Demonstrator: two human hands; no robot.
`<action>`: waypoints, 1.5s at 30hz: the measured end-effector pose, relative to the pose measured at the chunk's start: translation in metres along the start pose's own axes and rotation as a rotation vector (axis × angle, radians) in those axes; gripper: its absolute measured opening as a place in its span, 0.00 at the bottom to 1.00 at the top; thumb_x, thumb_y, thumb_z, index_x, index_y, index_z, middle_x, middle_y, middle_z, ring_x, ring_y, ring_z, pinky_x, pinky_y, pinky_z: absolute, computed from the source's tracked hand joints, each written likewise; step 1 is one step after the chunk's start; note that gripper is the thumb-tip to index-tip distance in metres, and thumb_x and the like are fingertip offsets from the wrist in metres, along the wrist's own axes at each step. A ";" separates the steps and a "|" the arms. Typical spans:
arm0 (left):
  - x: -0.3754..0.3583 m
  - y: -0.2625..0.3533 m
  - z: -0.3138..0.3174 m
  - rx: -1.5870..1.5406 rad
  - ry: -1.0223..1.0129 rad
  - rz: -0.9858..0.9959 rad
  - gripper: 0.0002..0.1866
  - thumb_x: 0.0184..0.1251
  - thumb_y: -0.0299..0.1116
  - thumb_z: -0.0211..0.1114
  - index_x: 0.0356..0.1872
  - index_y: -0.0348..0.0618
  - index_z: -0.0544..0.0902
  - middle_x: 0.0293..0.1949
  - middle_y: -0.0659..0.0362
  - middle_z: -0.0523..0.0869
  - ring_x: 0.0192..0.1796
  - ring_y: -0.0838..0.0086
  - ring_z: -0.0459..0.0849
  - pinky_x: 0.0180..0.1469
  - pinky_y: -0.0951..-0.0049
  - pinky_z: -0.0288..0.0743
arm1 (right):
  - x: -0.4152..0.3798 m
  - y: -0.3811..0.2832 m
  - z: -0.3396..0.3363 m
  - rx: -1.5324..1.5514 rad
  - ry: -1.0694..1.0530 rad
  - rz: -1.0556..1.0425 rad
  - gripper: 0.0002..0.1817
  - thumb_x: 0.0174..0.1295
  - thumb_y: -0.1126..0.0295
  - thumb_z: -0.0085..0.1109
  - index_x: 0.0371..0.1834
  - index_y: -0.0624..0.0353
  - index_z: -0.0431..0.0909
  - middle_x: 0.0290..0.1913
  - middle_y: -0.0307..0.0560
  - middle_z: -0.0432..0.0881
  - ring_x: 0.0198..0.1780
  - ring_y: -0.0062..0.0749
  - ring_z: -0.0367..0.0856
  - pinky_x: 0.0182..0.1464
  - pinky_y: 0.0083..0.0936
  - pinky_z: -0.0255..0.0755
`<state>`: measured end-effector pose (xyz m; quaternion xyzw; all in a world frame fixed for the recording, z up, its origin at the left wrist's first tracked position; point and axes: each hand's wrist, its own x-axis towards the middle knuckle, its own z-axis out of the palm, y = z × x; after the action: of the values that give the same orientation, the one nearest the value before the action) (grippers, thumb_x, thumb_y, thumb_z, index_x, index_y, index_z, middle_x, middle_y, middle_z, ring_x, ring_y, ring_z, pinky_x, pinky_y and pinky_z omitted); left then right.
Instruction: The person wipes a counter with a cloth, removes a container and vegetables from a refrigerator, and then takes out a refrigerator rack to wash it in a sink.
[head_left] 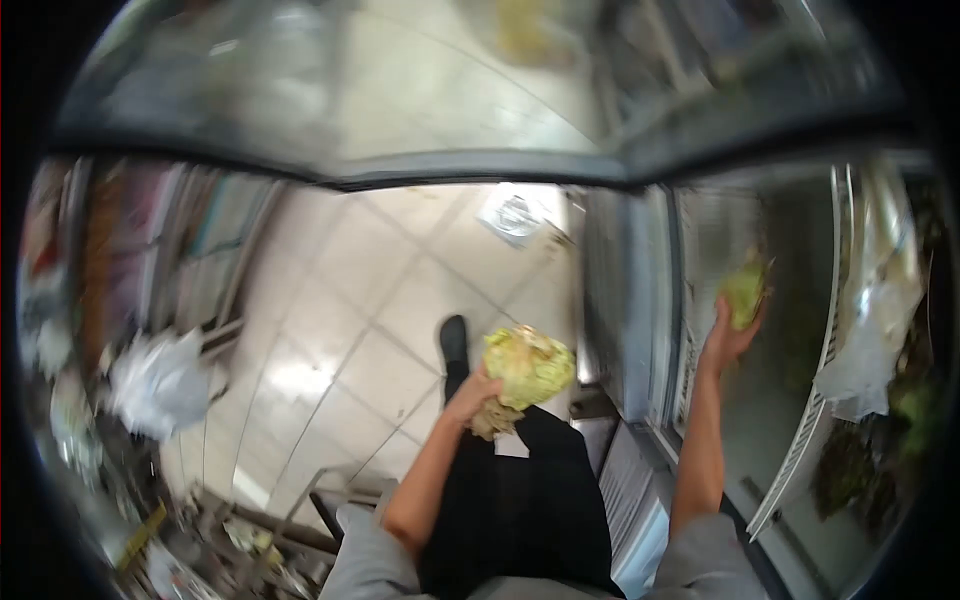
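A large yellow-green leafy vegetable head (530, 368) with browned patches is in my left hand (478, 392), over my dark trousers. Brownish wilted leaves (494, 420) hang just below it, by the same hand. On the right, my right hand (732, 338) is wrapped round a smaller green leafy piece (744, 292), inside a glass-sided cabinet beside a white wire rack (822, 370). Motion blur softens the fingers of both hands.
A white plastic bag (160, 384) sits at the left near shelves (200, 240). Clear plastic bags (870, 310) and dark leafy greens (860, 465) are at the far right. A silvery packet (515, 214) lies on the tiled floor (350, 290). A metal chair frame (322, 492) stands at lower left.
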<state>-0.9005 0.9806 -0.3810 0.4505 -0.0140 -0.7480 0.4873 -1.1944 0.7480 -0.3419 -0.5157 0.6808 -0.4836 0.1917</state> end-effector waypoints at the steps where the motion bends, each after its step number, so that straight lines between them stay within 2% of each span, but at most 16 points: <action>1: -0.025 0.008 -0.001 -0.007 0.030 0.018 0.41 0.49 0.46 0.68 0.61 0.39 0.57 0.53 0.57 0.71 0.53 0.74 0.72 0.53 0.73 0.68 | -0.036 -0.022 0.008 0.116 -0.094 0.045 0.36 0.47 0.74 0.62 0.62 0.64 0.56 0.58 0.51 0.64 0.56 0.36 0.67 0.54 0.26 0.65; 3: -0.081 0.020 -0.008 -0.061 0.120 0.070 0.38 0.53 0.46 0.65 0.61 0.40 0.57 0.52 0.58 0.72 0.50 0.75 0.74 0.50 0.74 0.71 | -0.097 -0.089 0.005 0.018 -0.469 0.063 0.40 0.41 0.76 0.65 0.62 0.64 0.57 0.59 0.52 0.64 0.59 0.38 0.64 0.60 0.30 0.58; 4: -0.111 0.026 -0.011 -0.108 0.170 0.097 0.36 0.55 0.46 0.63 0.60 0.40 0.58 0.51 0.59 0.73 0.48 0.75 0.75 0.48 0.74 0.72 | -0.126 -0.122 0.002 0.147 -0.655 0.178 0.41 0.38 0.76 0.66 0.61 0.65 0.58 0.59 0.53 0.64 0.59 0.39 0.63 0.62 0.31 0.55; 7: -0.185 0.044 -0.022 -0.264 0.287 0.210 0.31 0.60 0.48 0.57 0.59 0.41 0.61 0.49 0.59 0.75 0.45 0.74 0.77 0.47 0.73 0.73 | -0.191 -0.193 0.001 0.278 -0.995 0.075 0.43 0.35 0.80 0.67 0.60 0.64 0.59 0.55 0.49 0.67 0.55 0.35 0.67 0.58 0.28 0.60; 8: -0.214 0.050 -0.020 -0.282 0.291 0.267 0.31 0.60 0.48 0.57 0.59 0.41 0.61 0.49 0.59 0.75 0.45 0.74 0.77 0.47 0.73 0.73 | -0.210 -0.224 -0.003 0.347 -1.077 0.170 0.44 0.33 0.80 0.68 0.60 0.62 0.59 0.55 0.48 0.67 0.54 0.34 0.67 0.57 0.27 0.62; 13: -0.327 0.070 -0.063 -0.538 0.384 0.268 0.28 0.64 0.56 0.45 0.55 0.44 0.68 0.43 0.57 0.79 0.40 0.73 0.80 0.42 0.71 0.77 | -0.287 -0.306 0.011 0.370 -1.387 0.074 0.44 0.36 0.76 0.71 0.59 0.59 0.54 0.52 0.51 0.66 0.51 0.35 0.69 0.53 0.26 0.66; 18: -0.397 0.077 -0.112 -0.723 0.374 0.506 0.28 0.64 0.56 0.44 0.55 0.45 0.68 0.42 0.58 0.79 0.39 0.72 0.80 0.41 0.70 0.78 | -0.339 -0.371 0.051 0.327 -1.646 -0.117 0.42 0.37 0.75 0.70 0.57 0.59 0.54 0.49 0.52 0.68 0.48 0.35 0.71 0.49 0.26 0.69; 20: -0.432 0.101 -0.106 -0.743 0.527 0.620 0.28 0.64 0.56 0.44 0.56 0.45 0.66 0.43 0.57 0.78 0.39 0.72 0.80 0.39 0.70 0.78 | -0.356 -0.387 0.079 0.361 -1.817 -0.034 0.40 0.38 0.75 0.70 0.55 0.59 0.56 0.47 0.52 0.69 0.47 0.34 0.72 0.48 0.26 0.70; 24: -0.458 0.086 -0.154 -0.723 0.568 0.718 0.29 0.62 0.60 0.45 0.50 0.45 0.71 0.33 0.55 0.79 0.32 0.69 0.80 0.35 0.65 0.78 | -0.398 -0.445 0.112 0.312 -1.895 -0.406 0.37 0.40 0.76 0.67 0.56 0.59 0.57 0.48 0.51 0.70 0.48 0.33 0.72 0.47 0.28 0.71; 26: -0.476 0.082 -0.168 -0.780 0.604 0.775 0.27 0.64 0.54 0.46 0.56 0.45 0.66 0.43 0.57 0.77 0.38 0.73 0.78 0.36 0.70 0.78 | -0.424 -0.473 0.124 0.342 -1.940 0.100 0.36 0.41 0.75 0.67 0.55 0.60 0.60 0.49 0.50 0.70 0.47 0.32 0.72 0.46 0.25 0.71; 34: -0.527 0.089 -0.178 -1.033 0.745 1.022 0.28 0.63 0.57 0.47 0.55 0.46 0.67 0.42 0.59 0.78 0.36 0.74 0.78 0.35 0.68 0.77 | -0.515 -0.540 0.157 0.350 -2.234 -0.012 0.37 0.45 0.76 0.61 0.61 0.54 0.56 0.52 0.49 0.69 0.51 0.35 0.71 0.50 0.25 0.70; 36: -0.534 0.087 -0.190 -1.089 0.784 1.072 0.29 0.62 0.58 0.48 0.55 0.47 0.69 0.42 0.59 0.79 0.36 0.73 0.78 0.33 0.69 0.77 | -0.539 -0.538 0.182 0.354 -2.280 0.304 0.39 0.46 0.77 0.60 0.64 0.53 0.54 0.54 0.50 0.67 0.53 0.36 0.70 0.52 0.28 0.68; 37: -0.538 0.084 -0.198 -1.132 0.814 1.090 0.29 0.62 0.58 0.48 0.55 0.47 0.69 0.42 0.59 0.79 0.36 0.73 0.78 0.33 0.69 0.77 | -0.549 -0.536 0.196 0.362 -2.343 0.127 0.38 0.49 0.74 0.60 0.64 0.51 0.53 0.57 0.45 0.65 0.55 0.36 0.68 0.51 0.32 0.70; 38: -0.541 0.080 -0.209 -1.137 0.795 1.094 0.29 0.61 0.59 0.49 0.55 0.48 0.69 0.42 0.59 0.79 0.36 0.73 0.78 0.33 0.69 0.77 | -0.559 -0.544 0.202 0.326 -2.389 0.125 0.38 0.49 0.74 0.60 0.64 0.51 0.53 0.57 0.45 0.65 0.55 0.36 0.68 0.51 0.32 0.70; 41: -0.549 0.073 -0.238 -1.180 0.772 1.138 0.31 0.60 0.60 0.49 0.55 0.48 0.69 0.41 0.59 0.79 0.36 0.73 0.78 0.34 0.69 0.77 | -0.585 -0.572 0.225 0.272 -2.462 0.367 0.36 0.50 0.73 0.58 0.64 0.51 0.54 0.58 0.47 0.63 0.55 0.38 0.68 0.52 0.31 0.69; 45: -0.583 0.115 -0.260 -1.260 0.876 1.211 0.32 0.58 0.62 0.51 0.54 0.48 0.70 0.40 0.60 0.79 0.34 0.73 0.78 0.35 0.67 0.77 | -0.618 -0.607 0.261 0.139 -2.515 0.344 0.37 0.49 0.71 0.60 0.64 0.52 0.54 0.58 0.47 0.63 0.56 0.38 0.67 0.51 0.34 0.70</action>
<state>-0.5699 1.4613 -0.0974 0.2621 0.3415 -0.0083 0.9025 -0.4387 1.1765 -0.0893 -0.5113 0.0610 0.3340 0.7895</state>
